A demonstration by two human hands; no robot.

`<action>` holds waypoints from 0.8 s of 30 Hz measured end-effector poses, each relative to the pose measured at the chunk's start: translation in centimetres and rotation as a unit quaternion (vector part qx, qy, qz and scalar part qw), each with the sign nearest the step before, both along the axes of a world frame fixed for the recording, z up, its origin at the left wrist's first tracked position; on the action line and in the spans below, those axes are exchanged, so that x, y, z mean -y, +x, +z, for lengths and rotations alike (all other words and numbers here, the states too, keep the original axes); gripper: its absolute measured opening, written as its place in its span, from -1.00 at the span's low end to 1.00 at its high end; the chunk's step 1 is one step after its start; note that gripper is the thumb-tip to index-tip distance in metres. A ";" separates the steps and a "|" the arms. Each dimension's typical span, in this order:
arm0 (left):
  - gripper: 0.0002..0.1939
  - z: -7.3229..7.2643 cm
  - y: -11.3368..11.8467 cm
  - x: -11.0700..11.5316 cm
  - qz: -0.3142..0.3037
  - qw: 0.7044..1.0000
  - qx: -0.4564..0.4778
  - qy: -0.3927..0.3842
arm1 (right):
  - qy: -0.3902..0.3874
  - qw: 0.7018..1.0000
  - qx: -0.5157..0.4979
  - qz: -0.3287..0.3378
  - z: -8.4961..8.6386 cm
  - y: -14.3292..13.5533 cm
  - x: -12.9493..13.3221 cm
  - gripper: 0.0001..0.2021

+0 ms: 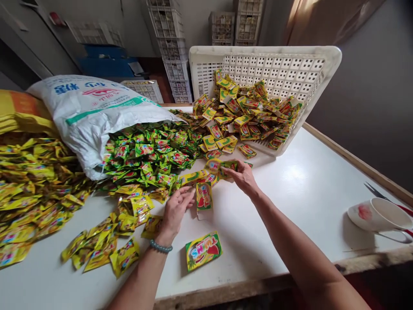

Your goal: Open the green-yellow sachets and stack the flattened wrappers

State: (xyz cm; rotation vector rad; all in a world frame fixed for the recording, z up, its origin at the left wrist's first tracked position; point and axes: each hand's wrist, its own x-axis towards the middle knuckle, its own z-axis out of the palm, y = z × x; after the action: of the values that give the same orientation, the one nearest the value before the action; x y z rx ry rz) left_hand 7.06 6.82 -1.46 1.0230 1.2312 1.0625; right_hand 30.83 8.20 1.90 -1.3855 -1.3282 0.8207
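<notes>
My right hand (pixel 242 174) pinches a small yellow-and-green candy box (pixel 224 167), partly covered by the fingers, just in front of the basket. My left hand (pixel 177 209), with a beaded bracelet at the wrist, has its thumb and fingers drawn together beside an upright-facing candy box (pixel 204 197) with an open end flap. What those fingers hold, if anything, is hidden. Nearer me lies another candy box (pixel 204 252), flat on the table. Green candy packets (pixel 155 155) spill from a white woven sack (pixel 97 107). Several yellow packets (pixel 97 241) lie left of my left hand.
A white plastic basket (pixel 322 69), tipped on its side, holds a heap of small boxes (pixel 248 110). A big pile of yellow packets (pixel 29 198) is at far left. On the right are a mug (pixel 364 215) and scissors (pixel 376 190). Stacked crates (pixel 176 51) stand behind.
</notes>
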 end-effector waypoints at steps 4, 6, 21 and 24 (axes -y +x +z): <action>-0.26 0.8 -1.8 -0.4 -0.015 0.994 0.035 0.103 | -0.031 0.978 0.017 0.207 0.9 -2.2 2.9 -0.65; -0.36 0.8 -2.4 -0.3 -0.098 0.990 0.010 0.096 | -0.032 0.967 0.048 0.247 0.6 -3.4 3.6 -0.67; -0.44 1.1 -1.6 0.6 -0.030 0.998 0.048 0.012 | -0.114 0.951 -0.266 0.108 -2.2 -2.9 2.5 -0.54; -0.41 1.0 -1.4 0.9 -0.067 0.997 0.041 -0.009 | -0.090 0.967 -0.211 0.115 -2.4 -3.3 2.8 -0.55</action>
State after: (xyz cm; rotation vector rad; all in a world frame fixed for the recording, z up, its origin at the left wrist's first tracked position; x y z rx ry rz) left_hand 5.64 5.88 -0.44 1.0246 1.0889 0.9777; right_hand 27.54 5.45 -0.50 -1.1185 -1.1099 1.3390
